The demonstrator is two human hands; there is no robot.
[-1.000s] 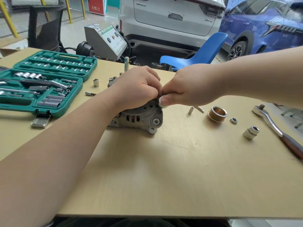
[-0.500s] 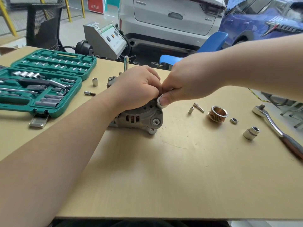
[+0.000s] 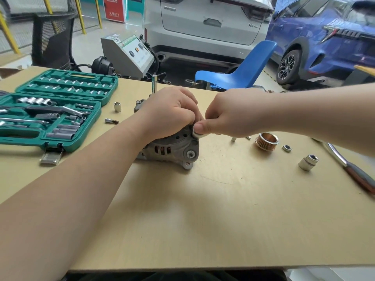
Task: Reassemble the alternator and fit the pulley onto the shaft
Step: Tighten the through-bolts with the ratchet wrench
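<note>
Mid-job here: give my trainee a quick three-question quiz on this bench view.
1. True or false: the pulley is already on the alternator.
2. Which lies nearest the pulley? A) nut B) ratchet C) socket case
3. What does the right hand pinch against the alternator, beside the left hand?

Key: 1 false, it lies on the table. 2 A. 3 a small silver part.

Socket case [image 3: 50, 110] left of alternator [image 3: 172, 147] — pulley [image 3: 266, 141], nut [image 3: 287, 148] right.
</note>
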